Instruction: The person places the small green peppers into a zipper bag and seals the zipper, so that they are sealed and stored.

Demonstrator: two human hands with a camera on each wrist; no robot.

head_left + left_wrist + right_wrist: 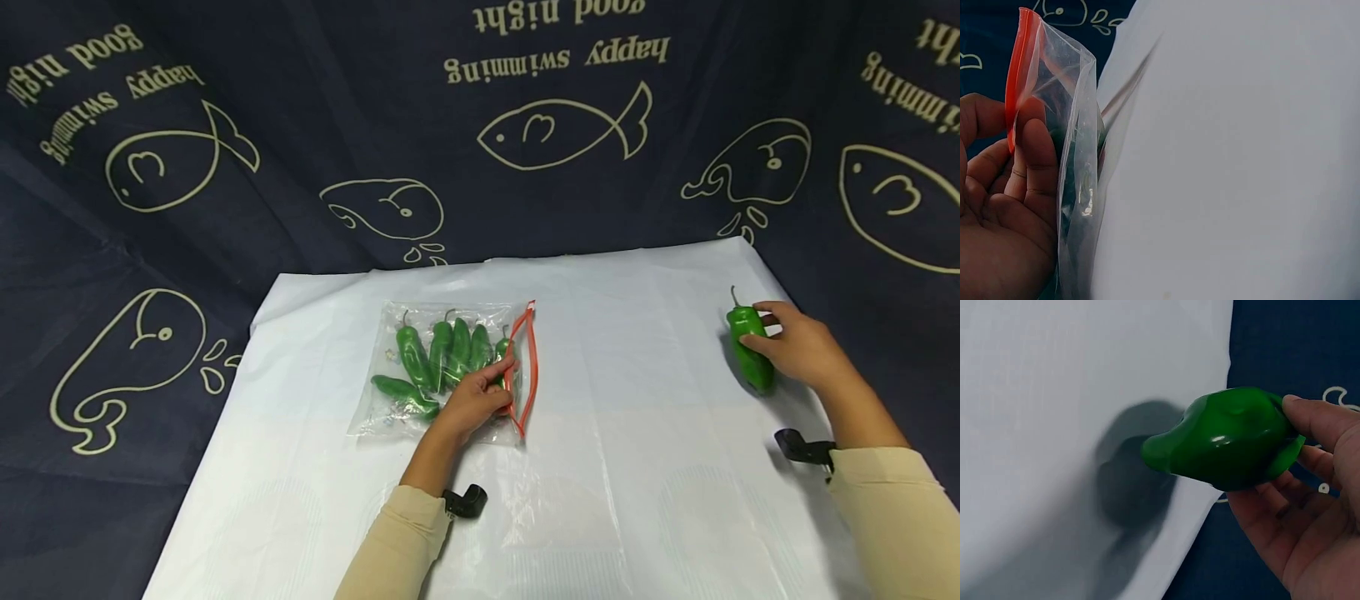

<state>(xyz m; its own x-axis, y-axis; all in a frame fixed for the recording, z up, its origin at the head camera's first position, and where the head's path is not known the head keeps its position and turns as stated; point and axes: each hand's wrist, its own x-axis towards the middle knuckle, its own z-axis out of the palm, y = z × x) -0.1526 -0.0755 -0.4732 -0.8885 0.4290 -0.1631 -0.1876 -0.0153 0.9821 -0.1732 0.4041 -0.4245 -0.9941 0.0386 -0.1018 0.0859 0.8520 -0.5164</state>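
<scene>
A clear zip bag [378, 417] with a red seal lies on the table, with several green peppers [412, 357] inside. At its mouth, my left hand [474, 402] pinches the red zip edge [1015, 81] between thumb and fingers, and the mouth gapes in the head view. On the right, my right hand [806, 346] grips a single large green pepper [752, 358] by its upper part, stem pointing away. The right wrist view shows that pepper [1229, 440] raised off the white cloth, its shadow beneath. My left fingers hide part of the bag's contents.
A white cloth [630, 467] covers the table, its far edge near the dark fish-print curtain [420, 108]. Black wrist devices sit on the left wrist [465, 502] and the right wrist [806, 447].
</scene>
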